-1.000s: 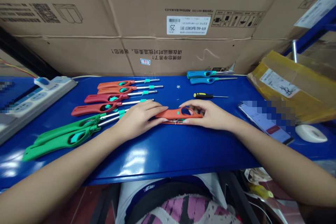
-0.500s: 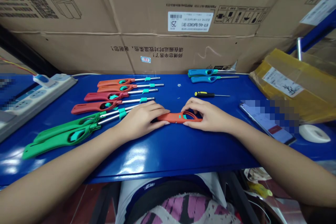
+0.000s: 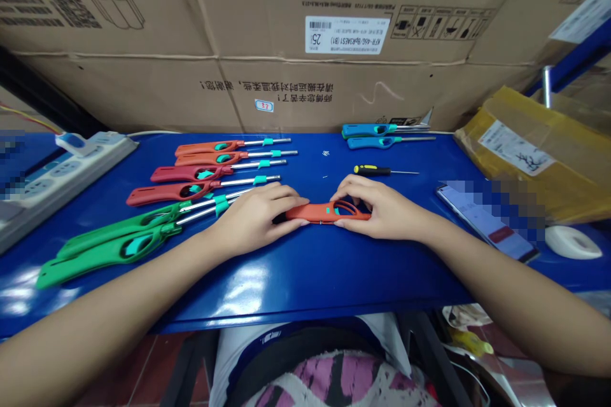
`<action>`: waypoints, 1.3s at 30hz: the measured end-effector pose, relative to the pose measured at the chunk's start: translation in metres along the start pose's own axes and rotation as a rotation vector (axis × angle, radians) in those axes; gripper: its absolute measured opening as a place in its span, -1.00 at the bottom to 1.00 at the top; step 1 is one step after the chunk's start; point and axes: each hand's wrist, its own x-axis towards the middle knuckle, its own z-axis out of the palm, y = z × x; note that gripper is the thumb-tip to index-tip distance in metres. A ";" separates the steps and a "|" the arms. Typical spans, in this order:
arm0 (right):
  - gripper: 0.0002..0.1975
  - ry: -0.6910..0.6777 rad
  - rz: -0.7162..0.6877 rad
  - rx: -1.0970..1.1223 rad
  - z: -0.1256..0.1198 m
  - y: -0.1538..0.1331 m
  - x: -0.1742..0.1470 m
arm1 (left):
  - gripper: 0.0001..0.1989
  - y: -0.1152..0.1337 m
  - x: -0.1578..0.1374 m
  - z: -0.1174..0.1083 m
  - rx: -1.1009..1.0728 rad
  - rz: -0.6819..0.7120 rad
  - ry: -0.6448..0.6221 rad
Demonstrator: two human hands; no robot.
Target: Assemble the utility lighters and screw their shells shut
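Observation:
An orange lighter body (image 3: 319,213) lies crosswise just above the blue table, held at both ends. My left hand (image 3: 260,215) pinches its left end between thumb and fingers. Around the right end, by the trigger loop with a teal part inside, my right hand (image 3: 377,208) is closed. No metal tube shows on this body. Left of my hands lie green lighters (image 3: 114,248), red lighters (image 3: 176,193) and orange lighters (image 3: 210,147), with metal tubes and teal tape pointing right. A black and yellow screwdriver (image 3: 372,170) rests beyond my right hand.
Blue lighters (image 3: 372,142) lie at the back near a cardboard box (image 3: 286,95). Tiny pale pieces (image 3: 325,153) sit mid-table. To the right are a phone (image 3: 487,222), a white mouse (image 3: 573,242) and a yellow package (image 3: 563,184). A power strip (image 3: 57,175) stands left.
Both hands keep their hold on the orange lighter body. The right end has shifted very slightly to the right, and the view has moved a little.

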 end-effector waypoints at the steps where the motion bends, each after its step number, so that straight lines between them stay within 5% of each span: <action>1: -0.73 -0.004 0.004 -0.008 0.000 0.000 0.000 | -0.68 0.000 0.000 0.000 0.001 0.002 -0.001; 16: -0.71 -0.007 0.071 0.046 0.007 0.004 0.000 | -0.71 0.000 -0.001 0.006 -0.102 -0.070 -0.024; 39: -0.68 0.012 -0.015 -0.106 0.008 0.004 0.001 | -0.74 0.008 -0.001 0.004 0.119 -0.041 0.029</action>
